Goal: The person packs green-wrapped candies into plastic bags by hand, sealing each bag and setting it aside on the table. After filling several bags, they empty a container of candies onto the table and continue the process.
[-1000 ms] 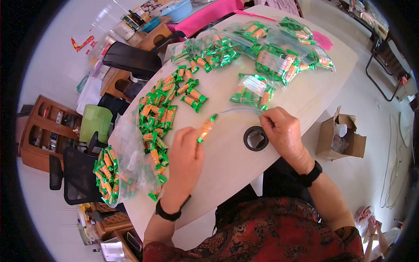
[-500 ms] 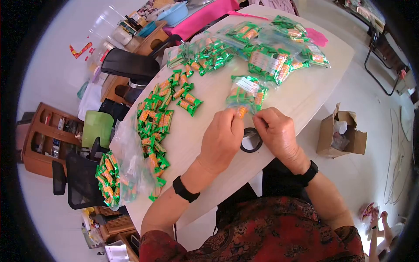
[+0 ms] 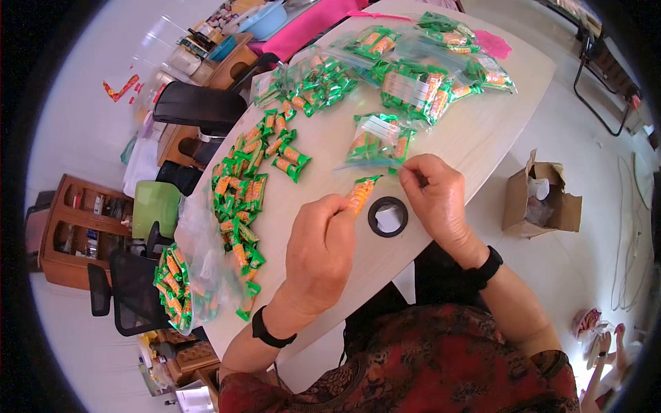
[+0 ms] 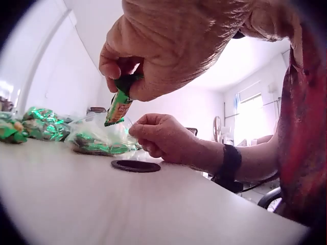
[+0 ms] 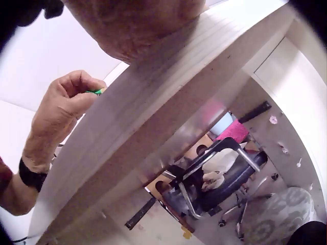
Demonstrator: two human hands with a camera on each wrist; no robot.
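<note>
My left hand (image 3: 320,251) pinches a small green-and-orange snack packet (image 3: 361,194) by one end, its other end pointing toward a clear zip bag (image 3: 375,141). That bag lies on the table with similar packets inside and a white-striped label panel on top. At its near edge my right hand (image 3: 437,199) pinches the clear plastic between thumb and forefinger; the left wrist view shows these fingertips (image 4: 135,128) at the bag's rim. A black ring-shaped roll (image 3: 387,217) lies flat on the table between the two hands.
Loose packets (image 3: 237,186) form a long pile along the table's left side, beside a large clear bag (image 3: 206,275) and a full container of packets (image 3: 172,286). Filled bags (image 3: 413,86) crowd the far end. An open cardboard box (image 3: 544,199) stands on the floor at right.
My left hand moved right to the bag's mouth with a packet, then drew back a little, a packet still between its fingers. My right hand stays near the bag's edge.
</note>
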